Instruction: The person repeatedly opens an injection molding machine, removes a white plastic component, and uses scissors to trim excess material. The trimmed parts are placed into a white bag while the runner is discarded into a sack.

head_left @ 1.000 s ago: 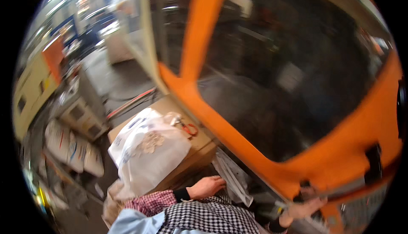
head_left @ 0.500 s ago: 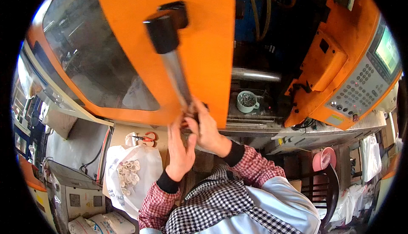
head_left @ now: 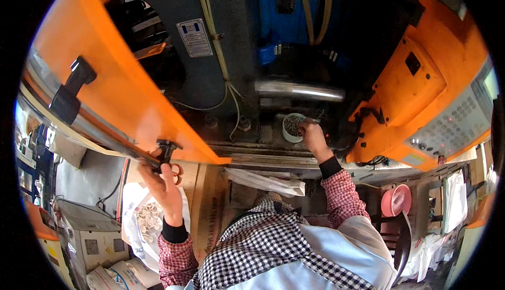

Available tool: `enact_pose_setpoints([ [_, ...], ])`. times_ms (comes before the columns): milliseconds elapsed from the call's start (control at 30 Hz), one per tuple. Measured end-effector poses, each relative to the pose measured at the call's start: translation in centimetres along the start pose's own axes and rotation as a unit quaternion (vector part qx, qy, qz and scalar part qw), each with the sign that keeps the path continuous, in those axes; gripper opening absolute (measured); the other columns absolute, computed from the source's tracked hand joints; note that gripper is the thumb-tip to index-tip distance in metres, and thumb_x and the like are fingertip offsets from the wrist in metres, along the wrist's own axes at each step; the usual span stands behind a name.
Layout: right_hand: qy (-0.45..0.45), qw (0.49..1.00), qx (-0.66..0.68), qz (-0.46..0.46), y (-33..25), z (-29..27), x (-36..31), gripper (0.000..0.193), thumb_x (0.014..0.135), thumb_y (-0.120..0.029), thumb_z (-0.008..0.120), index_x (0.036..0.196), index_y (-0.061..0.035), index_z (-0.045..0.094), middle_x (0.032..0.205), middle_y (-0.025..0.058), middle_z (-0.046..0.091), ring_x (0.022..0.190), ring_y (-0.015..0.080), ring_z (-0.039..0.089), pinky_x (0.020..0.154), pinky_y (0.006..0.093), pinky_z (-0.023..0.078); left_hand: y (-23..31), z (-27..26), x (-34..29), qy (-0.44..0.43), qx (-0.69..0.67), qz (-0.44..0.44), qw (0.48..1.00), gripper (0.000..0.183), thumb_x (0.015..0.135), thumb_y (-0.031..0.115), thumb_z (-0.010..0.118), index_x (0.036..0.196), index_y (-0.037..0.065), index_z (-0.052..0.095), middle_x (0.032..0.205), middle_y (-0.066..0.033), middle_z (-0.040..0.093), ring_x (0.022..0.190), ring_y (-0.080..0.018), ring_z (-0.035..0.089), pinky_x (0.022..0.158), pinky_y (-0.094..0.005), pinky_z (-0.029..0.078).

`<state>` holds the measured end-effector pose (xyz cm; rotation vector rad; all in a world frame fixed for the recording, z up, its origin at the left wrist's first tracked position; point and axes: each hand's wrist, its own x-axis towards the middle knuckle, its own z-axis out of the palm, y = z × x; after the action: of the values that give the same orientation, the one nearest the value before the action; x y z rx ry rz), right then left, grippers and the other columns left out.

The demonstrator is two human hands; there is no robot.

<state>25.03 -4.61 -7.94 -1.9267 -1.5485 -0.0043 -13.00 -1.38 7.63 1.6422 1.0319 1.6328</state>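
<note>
A long bar handle with black end brackets runs along the orange machine door on the left. My left hand is closed about the handle's lower end; its fingers are partly blurred. To the right, a pale green cup full of small metal pieces stands on the machine's ledge. My right hand reaches over the cup's right side with fingers bent together down at the pieces. What is between those fingertips is hidden.
A shiny metal cylinder lies behind the cup inside the machine. An orange control panel juts out at right. At lower left a white bag holds pale round parts. A pink basin sits by a dark chair.
The orange door has slid left, uncovering the machine's inside. My left hand moved left with its handle. My right hand left the handle and went right to the cup.
</note>
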Motion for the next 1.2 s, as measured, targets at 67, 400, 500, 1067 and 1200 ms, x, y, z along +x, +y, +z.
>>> enact_pose_setpoints([
  [67, -0.051, 0.998, -0.038, -0.023, 1.7, 0.5, 1.1, 0.023, 0.071, -0.005, 0.064, 0.094, -0.0024, 0.063, 0.091, 0.0179, 0.058, 0.084, 0.0369, 0.057, 0.07, 0.0433, 0.048, -1.6, -0.4, 0.3, 0.045, 0.054, 0.032, 0.997, 0.042, 0.092, 0.008, 0.046, 0.128, -0.002, 0.028, 0.117, -0.0114, 0.046, 0.103, -0.017, 0.045, 0.088, -0.0262, 0.037],
  [400, -0.192, 0.979, -0.051, -0.053, 3.0, 1.3, 2.9, 0.018, 0.077, -0.006, 0.059, 0.093, 0.0011, 0.063, 0.099, 0.0195, 0.06, 0.087, 0.035, 0.058, 0.077, 0.0423, 0.048, 1.3, 4.4, -1.2, 0.169, 0.383, 0.267, 0.868, 0.056, 0.089, 0.021, 0.053, 0.13, -0.007, 0.027, 0.13, -0.0202, 0.037, 0.118, -0.031, 0.037, 0.101, -0.0408, 0.026],
  [500, -0.192, 0.98, -0.016, -0.057, 2.4, 0.4, 3.5, 0.017, 0.075, -0.003, 0.06, 0.091, 0.002, 0.063, 0.095, 0.0202, 0.06, 0.085, 0.0361, 0.058, 0.075, 0.0415, 0.049, -2.3, 6.9, -5.2, -0.009, 0.244, 0.221, 0.944, 0.057, 0.086, 0.01, 0.053, 0.131, -0.006, 0.022, 0.128, -0.0207, 0.037, 0.114, -0.031, 0.041, 0.097, -0.0393, 0.031],
  [1067, -0.112, 0.958, 0.262, -0.04, 1.0, -2.9, 4.4, 0.014, 0.076, -0.001, 0.062, 0.09, -0.0002, 0.063, 0.091, 0.0164, 0.063, 0.083, 0.0327, 0.062, 0.07, 0.0366, 0.049, -14.3, 28.3, -4.8, -0.273, -0.423, -0.57, 0.65, 0.037, 0.097, 0.027, 0.035, 0.111, -0.005, 0.045, 0.11, -0.0128, 0.048, 0.104, -0.023, 0.05, 0.098, -0.0381, 0.044],
  [1200, -0.086, 0.961, 0.258, -0.047, 1.4, -2.6, 4.2, 0.013, 0.075, 0.0, 0.063, 0.088, -0.0006, 0.064, 0.089, 0.0151, 0.064, 0.083, 0.0316, 0.062, 0.07, 0.0366, 0.049, -12.9, 28.0, -4.2, -0.264, -0.395, -0.585, 0.657, 0.032, 0.095, 0.025, 0.042, 0.102, -0.005, 0.051, 0.102, -0.0134, 0.055, 0.104, -0.0261, 0.051, 0.1, -0.0401, 0.04],
])
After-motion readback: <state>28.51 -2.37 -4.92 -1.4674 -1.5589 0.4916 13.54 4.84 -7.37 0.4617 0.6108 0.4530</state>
